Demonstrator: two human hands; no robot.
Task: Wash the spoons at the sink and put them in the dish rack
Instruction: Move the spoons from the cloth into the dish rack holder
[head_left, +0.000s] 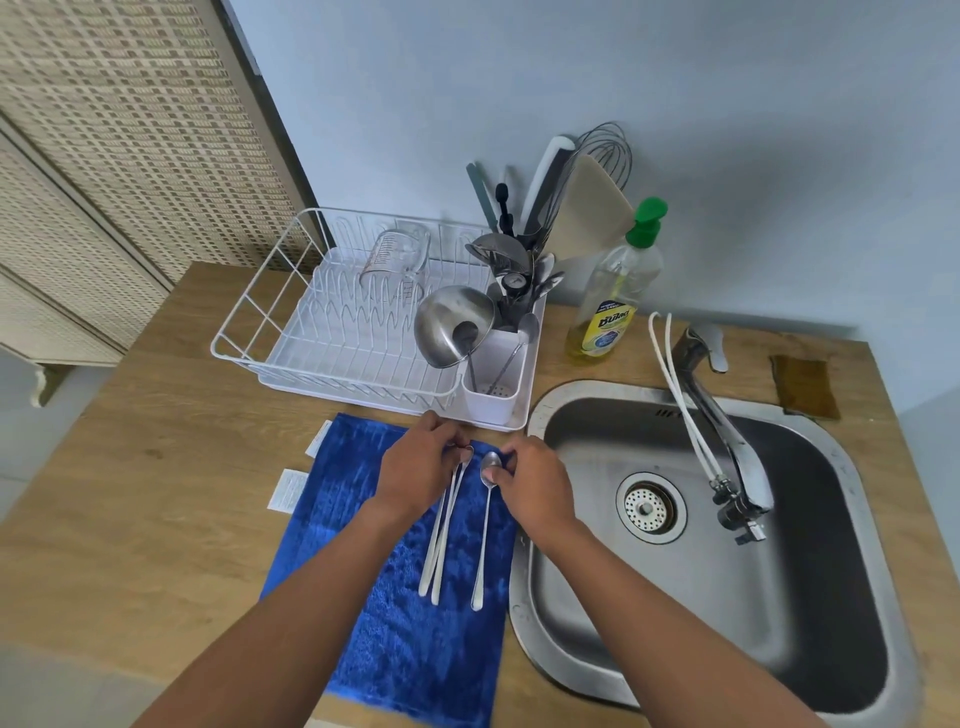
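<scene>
Blue towel (415, 649) under spoons (457, 519), hands (421, 467) pinching bowls

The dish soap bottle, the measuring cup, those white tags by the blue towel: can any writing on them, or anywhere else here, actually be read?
Dish soap bottle: the yellow label carries a bold dark brand word in non-Latin script, too blurred to quote.
Measuring cup in the dish rack: printed scale marks, too small to read.
White tags at the blue towel's edge: fine print, unreadable.
Nothing else shows writing.

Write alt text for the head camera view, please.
Two hands pinch long-handled spoons by their bowls on a blue towel: the left hand two spoons, the right hand one spoon. Behind stands a white dish rack; a steel sink lies right.
</scene>
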